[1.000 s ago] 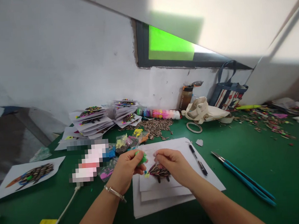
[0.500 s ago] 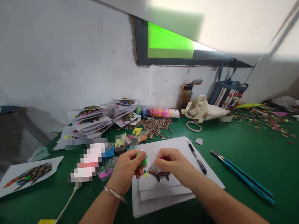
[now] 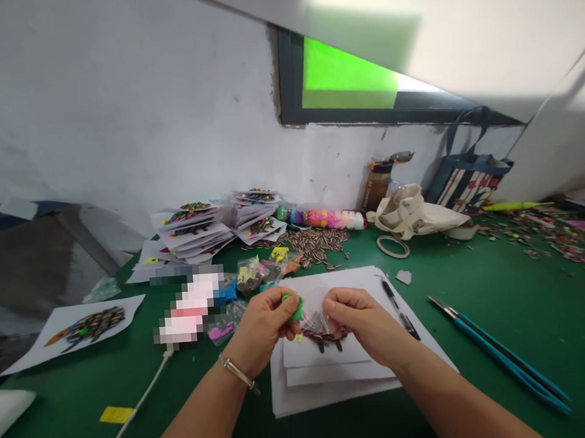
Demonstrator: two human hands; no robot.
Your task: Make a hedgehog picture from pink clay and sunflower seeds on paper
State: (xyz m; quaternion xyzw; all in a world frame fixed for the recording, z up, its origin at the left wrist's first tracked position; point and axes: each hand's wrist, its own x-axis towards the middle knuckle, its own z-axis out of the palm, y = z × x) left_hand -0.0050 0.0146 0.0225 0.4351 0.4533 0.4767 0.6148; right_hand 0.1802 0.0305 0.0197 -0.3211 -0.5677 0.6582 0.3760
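Observation:
My left hand pinches a bright green piece, soft-looking, above a stack of white paper sheets. Close beside it on the right, my right hand has its fingers closed on a clear plastic bag. Below the hands, the top sheet bears a design of dark striped seeds, partly covered by the bag and fingers. A black pen lies on the right part of the stack.
Blue-handled tweezers lie at the right. Small bags of coloured material, a seed pile and stacked seed pictures are behind. A tape roll, cloth bag and bottle stand farther right.
The whole view has shifted, so things appear farther right. The green piece is still in my left hand and the clear bag in my right; the bag's shape has changed slightly.

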